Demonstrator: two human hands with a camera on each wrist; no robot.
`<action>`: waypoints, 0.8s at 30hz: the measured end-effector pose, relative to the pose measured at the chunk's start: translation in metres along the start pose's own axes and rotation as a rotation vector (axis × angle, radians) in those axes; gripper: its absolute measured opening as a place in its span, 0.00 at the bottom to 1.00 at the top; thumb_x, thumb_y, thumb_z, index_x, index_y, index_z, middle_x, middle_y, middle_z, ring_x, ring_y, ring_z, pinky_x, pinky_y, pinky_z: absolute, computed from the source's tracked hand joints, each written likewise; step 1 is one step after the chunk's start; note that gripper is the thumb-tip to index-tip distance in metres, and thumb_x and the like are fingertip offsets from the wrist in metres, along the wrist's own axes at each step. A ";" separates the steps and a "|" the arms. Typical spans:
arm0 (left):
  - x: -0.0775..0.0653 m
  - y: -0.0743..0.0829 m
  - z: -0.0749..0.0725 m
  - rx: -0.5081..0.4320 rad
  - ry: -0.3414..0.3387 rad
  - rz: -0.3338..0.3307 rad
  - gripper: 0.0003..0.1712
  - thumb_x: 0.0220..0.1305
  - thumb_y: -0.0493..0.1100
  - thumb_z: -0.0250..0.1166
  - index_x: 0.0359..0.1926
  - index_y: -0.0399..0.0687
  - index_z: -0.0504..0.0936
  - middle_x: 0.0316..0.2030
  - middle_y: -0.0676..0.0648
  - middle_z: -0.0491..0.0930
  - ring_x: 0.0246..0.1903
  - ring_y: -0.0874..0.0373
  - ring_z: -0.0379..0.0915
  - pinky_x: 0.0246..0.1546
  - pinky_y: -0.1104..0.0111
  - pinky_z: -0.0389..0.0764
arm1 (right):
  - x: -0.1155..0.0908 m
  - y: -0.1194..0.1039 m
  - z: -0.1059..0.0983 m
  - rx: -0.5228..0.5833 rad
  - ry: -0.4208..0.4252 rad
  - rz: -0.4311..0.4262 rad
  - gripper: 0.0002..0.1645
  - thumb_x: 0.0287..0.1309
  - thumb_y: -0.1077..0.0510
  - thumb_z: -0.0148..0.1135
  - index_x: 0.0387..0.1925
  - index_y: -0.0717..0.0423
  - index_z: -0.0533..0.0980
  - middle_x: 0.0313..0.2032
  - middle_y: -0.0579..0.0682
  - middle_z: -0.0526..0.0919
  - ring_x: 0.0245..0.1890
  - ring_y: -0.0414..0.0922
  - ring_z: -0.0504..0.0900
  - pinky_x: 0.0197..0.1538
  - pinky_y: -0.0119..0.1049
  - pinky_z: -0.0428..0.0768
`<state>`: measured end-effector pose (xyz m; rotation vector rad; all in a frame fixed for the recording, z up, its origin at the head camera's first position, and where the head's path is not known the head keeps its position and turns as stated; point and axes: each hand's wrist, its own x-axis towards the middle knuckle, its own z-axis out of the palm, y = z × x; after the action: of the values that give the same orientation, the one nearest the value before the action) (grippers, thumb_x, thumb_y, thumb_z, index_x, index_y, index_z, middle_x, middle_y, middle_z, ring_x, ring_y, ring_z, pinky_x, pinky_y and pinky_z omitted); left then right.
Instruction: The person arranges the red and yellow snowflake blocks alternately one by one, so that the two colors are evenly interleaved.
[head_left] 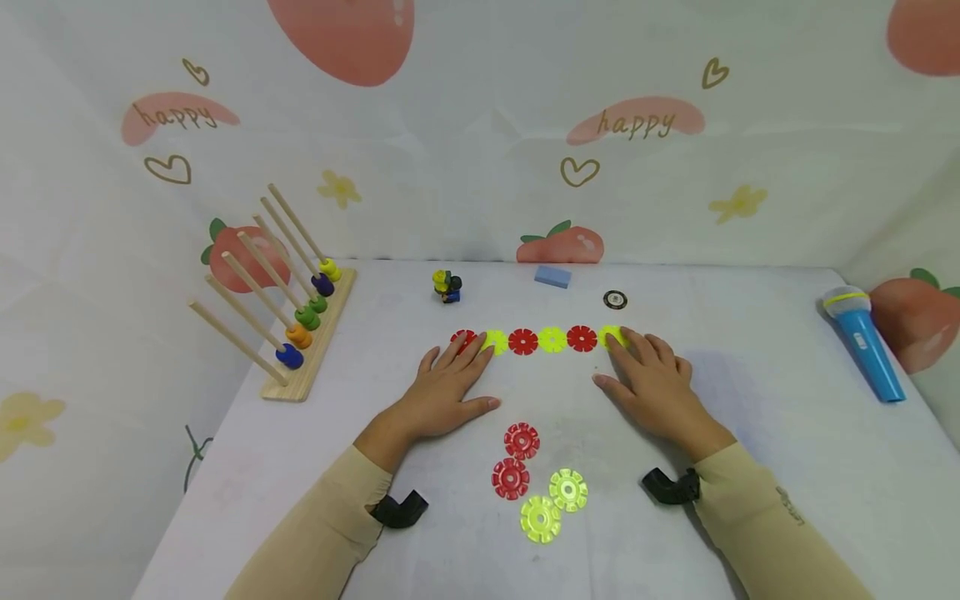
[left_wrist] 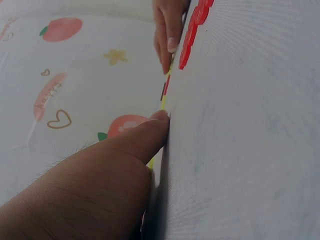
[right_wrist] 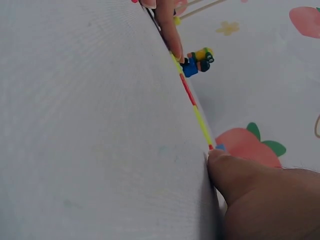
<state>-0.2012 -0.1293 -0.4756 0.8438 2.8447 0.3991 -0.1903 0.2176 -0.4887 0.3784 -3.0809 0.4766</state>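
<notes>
A row of red and yellow notched plastic discs lies flat across the table, colours alternating. My left hand (head_left: 442, 393) rests palm down at the row's left end, its fingertips over a red disc (head_left: 462, 339) and at the yellow disc (head_left: 495, 341) beside it. At the right end, my right hand (head_left: 657, 392) touches the last yellow disc (head_left: 613, 335) with its fingertips. Between the hands show a red disc (head_left: 522, 342), a yellow disc (head_left: 552, 340) and another red disc (head_left: 582, 338). Both hands have their fingers extended and thumbs out to the side.
Nearer me lie two loose red discs (head_left: 511, 479) and two yellow discs (head_left: 540, 519). Behind the row are a small toy figure (head_left: 447, 287), a blue block (head_left: 552, 277) and a black round chip (head_left: 615, 299). A pegged bead rack (head_left: 318, 354) stands left, a blue toy microphone (head_left: 866, 346) right.
</notes>
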 end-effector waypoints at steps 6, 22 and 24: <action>0.000 0.000 0.000 0.001 -0.004 -0.003 0.49 0.60 0.74 0.49 0.75 0.58 0.48 0.75 0.53 0.40 0.72 0.50 0.29 0.64 0.41 0.36 | 0.000 -0.001 0.000 0.060 0.049 -0.027 0.45 0.60 0.30 0.51 0.73 0.43 0.56 0.72 0.52 0.49 0.68 0.61 0.45 0.55 0.65 0.49; 0.002 -0.001 0.002 0.023 -0.013 -0.017 0.50 0.60 0.75 0.47 0.76 0.58 0.47 0.75 0.53 0.38 0.72 0.51 0.26 0.64 0.43 0.34 | -0.026 -0.084 0.001 0.835 -0.332 -0.262 0.39 0.59 0.47 0.65 0.69 0.42 0.61 0.59 0.44 0.70 0.55 0.45 0.71 0.53 0.44 0.75; 0.001 -0.001 0.002 0.022 -0.008 -0.013 0.50 0.60 0.75 0.48 0.76 0.58 0.47 0.75 0.53 0.39 0.72 0.51 0.26 0.64 0.43 0.34 | -0.030 -0.093 0.007 0.664 -0.324 -0.294 0.38 0.55 0.45 0.68 0.67 0.42 0.66 0.57 0.39 0.69 0.56 0.39 0.67 0.55 0.40 0.72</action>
<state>-0.2025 -0.1291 -0.4776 0.8284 2.8503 0.3631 -0.1392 0.1369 -0.4686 0.9755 -2.9667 1.5498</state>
